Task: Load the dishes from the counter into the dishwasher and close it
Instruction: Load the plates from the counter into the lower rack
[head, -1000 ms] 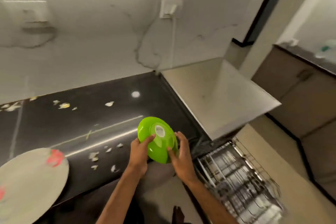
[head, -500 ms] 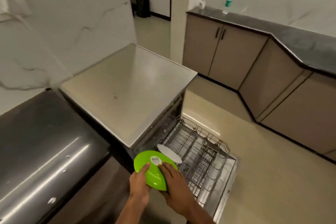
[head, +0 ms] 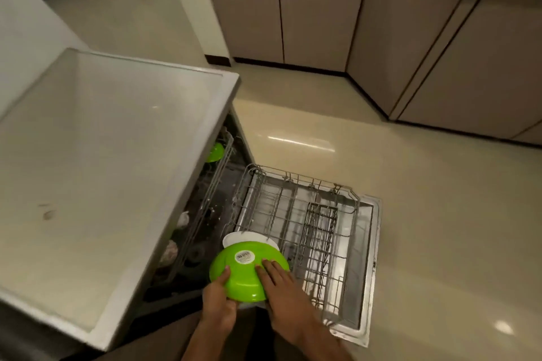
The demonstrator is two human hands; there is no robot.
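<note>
Upside-down bright green plastic bowl (head: pixel 246 275) is held over the near-left corner of the grey wire lower rack (head: pixel 322 214), just near of a round white plate (head: pixel 243 237) standing there. The left hand (head: pixel 218 299) clasps its near rim and the right hand (head: pixel 283 287) lies with fingers flat across its base. A second green bowl (head: pixel 215 152) shows in the upper rack, far left. The steel dishwasher door (head: pixel 372 272) is down, so closing is left. The counter's out of view, and the dark shapes in the tub are unreadable.
</note>
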